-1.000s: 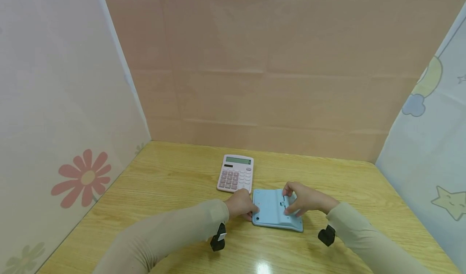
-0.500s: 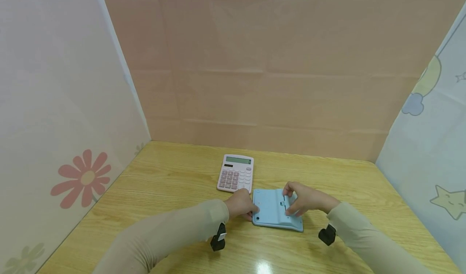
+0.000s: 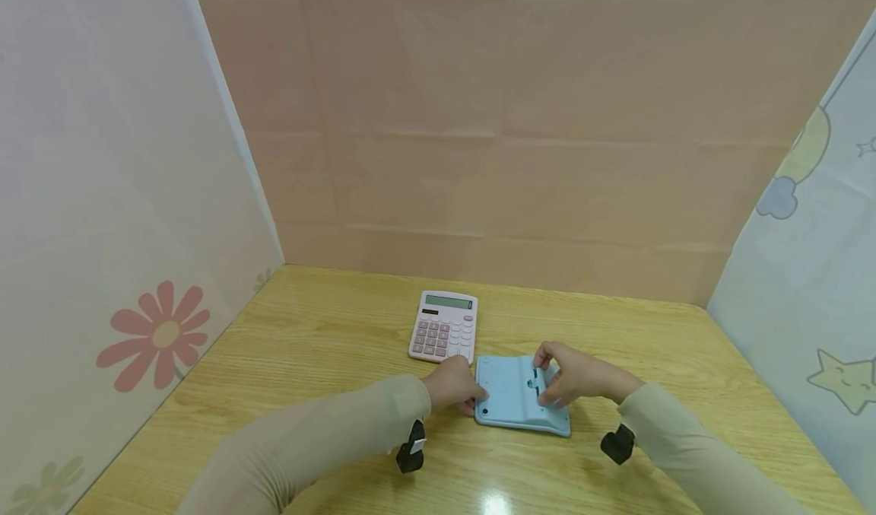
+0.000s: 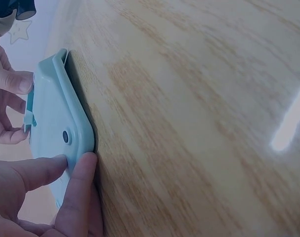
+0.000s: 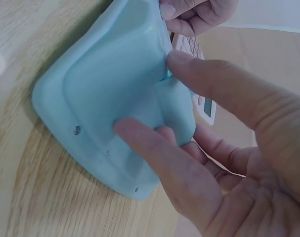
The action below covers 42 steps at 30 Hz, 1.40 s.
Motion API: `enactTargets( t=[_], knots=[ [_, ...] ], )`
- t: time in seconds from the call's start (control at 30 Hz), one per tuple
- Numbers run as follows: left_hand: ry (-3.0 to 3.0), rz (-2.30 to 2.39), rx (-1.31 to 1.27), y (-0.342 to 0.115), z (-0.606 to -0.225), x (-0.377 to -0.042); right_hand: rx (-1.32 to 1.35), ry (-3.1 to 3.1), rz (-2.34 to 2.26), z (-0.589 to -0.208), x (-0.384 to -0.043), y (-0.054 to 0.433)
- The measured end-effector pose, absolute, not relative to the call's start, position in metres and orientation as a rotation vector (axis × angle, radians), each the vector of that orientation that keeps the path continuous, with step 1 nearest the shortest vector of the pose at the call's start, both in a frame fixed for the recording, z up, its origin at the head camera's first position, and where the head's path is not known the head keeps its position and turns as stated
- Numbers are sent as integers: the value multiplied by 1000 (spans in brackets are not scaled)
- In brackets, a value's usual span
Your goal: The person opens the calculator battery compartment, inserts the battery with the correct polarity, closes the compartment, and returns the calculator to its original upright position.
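A light blue calculator point(image 3: 503, 393) lies face down on the wooden table. My left hand point(image 3: 450, 384) pinches its left edge, with the thumb on the back near a small black round foot point(image 4: 66, 137) and the index finger along the side. Over the raised part of the back, my right hand point(image 3: 580, 374) holds the small battery cover point(image 5: 175, 106) between its fingers. That cover stands tilted up from the back, with a dark gap along its left edge in the head view. Some right fingers are partly hidden behind the cover in the right wrist view.
Just behind my left hand a pink calculator point(image 3: 443, 326) lies face up, its display lit. Wood-grain table point(image 3: 328, 325) surrounds both calculators. A plain peach backdrop point(image 3: 493, 135) closes the far side, with patterned sheets left and right.
The dark gap beside the battery cover shows longer than before, and my right thumb and hand have shifted slightly right. My left hand and both calculators have stayed in place.
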<state>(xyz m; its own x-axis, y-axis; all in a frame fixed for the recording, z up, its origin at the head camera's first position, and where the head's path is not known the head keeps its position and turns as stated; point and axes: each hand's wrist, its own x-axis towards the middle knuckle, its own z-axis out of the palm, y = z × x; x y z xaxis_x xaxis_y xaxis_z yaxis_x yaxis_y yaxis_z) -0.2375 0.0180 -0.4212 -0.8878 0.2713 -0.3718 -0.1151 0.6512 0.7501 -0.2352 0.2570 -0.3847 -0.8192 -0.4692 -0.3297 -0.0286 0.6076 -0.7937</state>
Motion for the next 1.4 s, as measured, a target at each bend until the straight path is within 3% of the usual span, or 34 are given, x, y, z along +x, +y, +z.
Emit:
enactTargets(
  t=[0.33,0.6,1.4],
  knots=[
    [2402,1140,132,19,-420,-238,-371,2397,-1072,-384,-237,256],
    [2402,1151,128,20,-422,-238,-514,2470,-1028,-379,-244,262],
    [2414,1113,120,19,-421,-239,-404,2580,-935,-356,-276,284]
  ],
)
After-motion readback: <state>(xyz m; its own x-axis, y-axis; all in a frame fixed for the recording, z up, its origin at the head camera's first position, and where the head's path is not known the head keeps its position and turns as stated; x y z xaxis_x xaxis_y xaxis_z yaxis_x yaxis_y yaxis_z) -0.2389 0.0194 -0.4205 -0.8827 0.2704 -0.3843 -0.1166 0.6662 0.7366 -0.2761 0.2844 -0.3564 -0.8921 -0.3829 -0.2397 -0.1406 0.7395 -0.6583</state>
